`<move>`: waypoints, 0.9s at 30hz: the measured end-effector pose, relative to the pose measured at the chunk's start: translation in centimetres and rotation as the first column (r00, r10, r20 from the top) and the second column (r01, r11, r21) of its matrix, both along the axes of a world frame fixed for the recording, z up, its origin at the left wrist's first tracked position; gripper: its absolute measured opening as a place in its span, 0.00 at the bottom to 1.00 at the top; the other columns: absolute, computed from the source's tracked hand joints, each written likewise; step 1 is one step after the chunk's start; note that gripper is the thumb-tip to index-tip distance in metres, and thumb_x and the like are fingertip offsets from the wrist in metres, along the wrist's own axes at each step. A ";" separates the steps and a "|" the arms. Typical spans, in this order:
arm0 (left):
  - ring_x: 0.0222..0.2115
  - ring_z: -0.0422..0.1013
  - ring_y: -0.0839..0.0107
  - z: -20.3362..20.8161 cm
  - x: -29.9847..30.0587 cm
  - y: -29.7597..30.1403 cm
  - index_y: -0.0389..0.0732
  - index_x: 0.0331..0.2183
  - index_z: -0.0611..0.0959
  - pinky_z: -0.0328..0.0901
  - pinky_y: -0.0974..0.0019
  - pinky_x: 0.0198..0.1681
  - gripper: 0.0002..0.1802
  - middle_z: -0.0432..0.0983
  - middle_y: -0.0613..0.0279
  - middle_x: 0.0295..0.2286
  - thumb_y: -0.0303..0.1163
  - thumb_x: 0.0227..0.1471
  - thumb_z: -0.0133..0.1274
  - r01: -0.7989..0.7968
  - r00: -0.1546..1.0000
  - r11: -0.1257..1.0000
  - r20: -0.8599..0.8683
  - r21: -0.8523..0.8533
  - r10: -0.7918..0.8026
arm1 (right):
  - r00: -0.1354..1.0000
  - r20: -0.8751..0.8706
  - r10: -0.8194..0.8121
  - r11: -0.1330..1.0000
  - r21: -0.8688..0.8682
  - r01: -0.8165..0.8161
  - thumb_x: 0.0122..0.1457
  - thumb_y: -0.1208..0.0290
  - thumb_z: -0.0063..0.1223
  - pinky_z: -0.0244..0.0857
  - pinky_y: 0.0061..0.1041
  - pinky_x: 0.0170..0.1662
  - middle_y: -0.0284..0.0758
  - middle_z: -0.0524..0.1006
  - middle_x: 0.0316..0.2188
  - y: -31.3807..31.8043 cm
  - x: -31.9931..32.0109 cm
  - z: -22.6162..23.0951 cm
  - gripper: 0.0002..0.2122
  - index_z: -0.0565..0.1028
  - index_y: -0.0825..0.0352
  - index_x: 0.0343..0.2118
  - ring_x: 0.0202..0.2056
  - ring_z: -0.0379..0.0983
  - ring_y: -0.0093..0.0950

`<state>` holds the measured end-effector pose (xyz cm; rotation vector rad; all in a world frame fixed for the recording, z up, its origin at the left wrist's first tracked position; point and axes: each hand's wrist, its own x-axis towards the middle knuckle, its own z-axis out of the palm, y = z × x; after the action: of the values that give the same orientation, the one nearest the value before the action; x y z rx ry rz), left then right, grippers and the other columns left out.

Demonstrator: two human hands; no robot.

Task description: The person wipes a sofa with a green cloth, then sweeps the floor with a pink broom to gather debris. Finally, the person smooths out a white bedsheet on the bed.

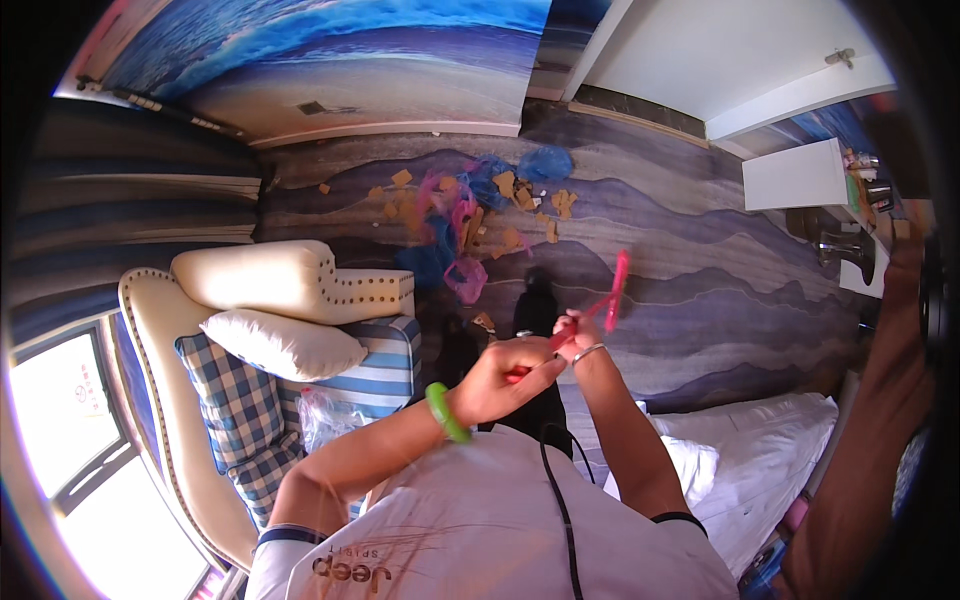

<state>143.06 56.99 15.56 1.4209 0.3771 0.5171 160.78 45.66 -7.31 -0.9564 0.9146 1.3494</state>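
Note:
Both of my hands grip a pinkish-red T-shaped tool (619, 290) in front of my body. Its long crossbar stands away from me, and its exact kind does not show. Lower on the red handle is my left hand (505, 378), closed round it, with a green bangle (447, 413) on that wrist. My right hand (580, 335) wraps the shaft closer to the crossbar and wears a silver bracelet (590, 352). Beyond them, cardboard scraps (505, 187), blue plastic bags (545, 163) and a pink plastic bag (465, 280) lie strewn over the floor.
A cream armchair (255, 280) with a white pillow (285, 345) and checked cushions stands left. White bedding (745, 440) lies at lower right, with a person's bare limb (865, 430) beside it. A white cabinet (797, 180) is at far right, near a white door (740, 60).

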 end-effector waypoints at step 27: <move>0.20 0.62 0.77 0.5 18.2 8.3 0.32 0.18 0.72 0.56 0.72 0.23 0.13 0.68 0.64 0.18 0.22 0.54 0.47 -0.523 0.842 0.852 -0.172 -0.023 0.511 | 0.978 -0.018 0.209 0.977 0.045 -0.208 0.58 0.75 0.43 0.61 0.25 0.21 0.29 0.62 0.13 18.3 14.4 -0.2 0.07 0.61 0.63 0.23 0.16 0.62 0.24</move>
<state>161.24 65.33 16.04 1.2898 0.9187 0.8209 175.22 63.92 -7.48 -1.0279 0.8156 1.5535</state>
